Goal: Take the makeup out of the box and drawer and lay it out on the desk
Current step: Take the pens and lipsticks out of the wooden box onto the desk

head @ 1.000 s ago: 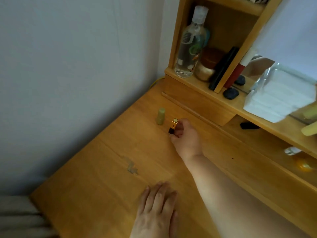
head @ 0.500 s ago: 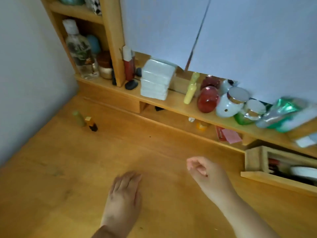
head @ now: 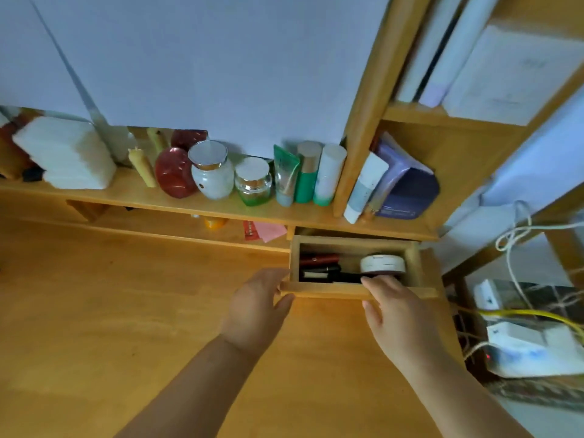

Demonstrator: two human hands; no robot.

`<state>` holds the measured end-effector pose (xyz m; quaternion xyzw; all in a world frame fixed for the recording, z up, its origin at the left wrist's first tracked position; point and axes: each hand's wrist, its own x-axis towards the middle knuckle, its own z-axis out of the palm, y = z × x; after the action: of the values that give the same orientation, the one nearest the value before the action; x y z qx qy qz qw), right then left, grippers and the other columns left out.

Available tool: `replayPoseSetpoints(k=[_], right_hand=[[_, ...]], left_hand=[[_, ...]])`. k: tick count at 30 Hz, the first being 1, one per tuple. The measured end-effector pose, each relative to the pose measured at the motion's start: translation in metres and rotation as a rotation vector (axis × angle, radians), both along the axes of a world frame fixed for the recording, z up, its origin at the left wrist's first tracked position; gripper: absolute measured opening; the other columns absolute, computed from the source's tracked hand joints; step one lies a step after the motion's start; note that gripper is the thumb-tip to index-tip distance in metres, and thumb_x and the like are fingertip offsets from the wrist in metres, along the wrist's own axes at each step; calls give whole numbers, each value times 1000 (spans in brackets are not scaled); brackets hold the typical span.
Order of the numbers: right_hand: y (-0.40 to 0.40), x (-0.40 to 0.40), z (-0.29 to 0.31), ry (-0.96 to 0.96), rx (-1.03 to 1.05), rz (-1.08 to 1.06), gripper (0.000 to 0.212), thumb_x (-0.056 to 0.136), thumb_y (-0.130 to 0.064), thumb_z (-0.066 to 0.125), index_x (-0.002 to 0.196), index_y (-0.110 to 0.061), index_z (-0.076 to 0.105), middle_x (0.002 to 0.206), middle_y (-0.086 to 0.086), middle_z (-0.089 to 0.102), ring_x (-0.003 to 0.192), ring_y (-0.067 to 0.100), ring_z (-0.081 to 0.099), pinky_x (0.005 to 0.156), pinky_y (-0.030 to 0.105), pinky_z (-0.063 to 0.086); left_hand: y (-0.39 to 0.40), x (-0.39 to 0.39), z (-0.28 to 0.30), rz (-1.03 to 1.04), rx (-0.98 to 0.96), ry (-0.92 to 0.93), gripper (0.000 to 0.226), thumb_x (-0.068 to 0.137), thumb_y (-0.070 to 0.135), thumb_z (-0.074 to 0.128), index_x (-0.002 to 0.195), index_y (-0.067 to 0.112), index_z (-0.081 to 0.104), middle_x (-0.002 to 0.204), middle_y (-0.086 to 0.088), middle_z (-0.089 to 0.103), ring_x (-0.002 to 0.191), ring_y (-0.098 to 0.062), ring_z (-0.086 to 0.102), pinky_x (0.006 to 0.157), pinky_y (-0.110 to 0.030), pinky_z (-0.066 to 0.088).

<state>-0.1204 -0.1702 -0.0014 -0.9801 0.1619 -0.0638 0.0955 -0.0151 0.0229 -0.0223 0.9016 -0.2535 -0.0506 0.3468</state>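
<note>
Surface: wooden desk [head: 126,311], light-brown top, w/ a long shelf [head: 177,203] across the back under a pale wall. Shelf carries, L to R: white stacked pads [head: 66,153], yellow tube [head: 142,167], red jar [head: 173,173], white jar [head: 211,172], green glass jar [head: 254,183], three upright tubes [head: 308,173]. Bookcase section at R holds a purple pouch [head: 407,188]. Cables and white boxes [head: 531,352] sit off the desk's R edge.

Drawer [head: 357,292]: small wooden unit under the shelf, pulled out toward me, open at top. Contents: round white compact [head: 382,263] at R; red lipstick tube [head: 319,258] and black tubes [head: 322,273] at L, lying flat.

My left hand [head: 256,308]: at drawer's front L corner, fingers and thumb curled round the corner of the front panel, gripping it.

My right hand [head: 395,314]: at the front panel's R half, fingertips [head: 371,284] over the top edge, just beside the compact; contact w/ compact cannot be confirmed. Fingers slightly bent, thumb below the panel edge, holding the panel.
</note>
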Motion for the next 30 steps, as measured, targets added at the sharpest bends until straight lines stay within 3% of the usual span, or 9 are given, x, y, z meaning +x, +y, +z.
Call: replayPoseSetpoints(k=[5,9,12,14,16,19,21,27,30], right_hand=[[-12,-4,-7,-101,23,77,27,71,-13,78,97,-15,72,89,-2,71,67,13,69,50,23,53],[-14,-16,-10,-81,95,129,23,72,-10,77,95,-14,72,88,-3,70,59,12,65,46,24,53],[-8,-16,-3,-67,149,114,23,78,-18,72,101,-13,71,97,-3,70,58,11,65,52,22,52],[2,-8,2,-91,251,66,31,85,-21,65,115,-15,65,115,-2,66,78,13,69,70,24,56],[13,10,8,-38,592,-133,43,92,-23,56,134,-20,49,133,-2,55,102,15,64,88,29,54],[22,39,18,-2,1369,-517,46,93,-12,53,137,-20,41,117,8,61,88,13,68,66,22,58],[25,52,20,-37,1578,-651,39,92,-4,53,130,-15,49,104,9,63,85,16,69,64,28,60],[37,61,15,87,1386,-658,53,94,-8,51,143,-20,33,97,3,59,79,12,64,51,24,55],[43,53,8,-62,1069,-565,44,92,-18,57,135,-18,46,101,-1,61,74,7,65,54,22,57]], left_hand=[[-7,-7,-5,67,17,54,17,77,17,72,91,22,64,80,9,63,72,-9,60,63,-33,53],[-3,-19,-8,94,-22,87,18,76,12,73,90,20,66,79,10,65,73,-6,62,68,-34,54],[-2,-24,-9,92,-31,73,19,76,11,74,93,17,68,83,8,67,75,-9,62,70,-35,55],[-3,-23,-8,99,-40,60,19,76,11,74,93,16,68,83,6,67,75,-11,63,69,-35,55],[-4,-20,-8,88,-39,45,19,76,11,74,93,15,67,82,4,67,75,-13,63,70,-36,54],[-3,-18,-8,60,-27,39,19,77,12,73,94,13,66,83,2,67,76,-17,64,70,-36,54],[-2,-20,-9,48,-37,34,20,76,11,73,95,12,66,85,2,67,77,-17,64,71,-35,53],[1,-20,-12,0,-41,15,22,75,8,73,96,9,66,88,-3,68,79,-23,64,72,-35,53],[1,-18,-12,-1,-49,17,18,77,12,71,94,12,65,88,-1,67,79,-20,62,70,-32,50]])
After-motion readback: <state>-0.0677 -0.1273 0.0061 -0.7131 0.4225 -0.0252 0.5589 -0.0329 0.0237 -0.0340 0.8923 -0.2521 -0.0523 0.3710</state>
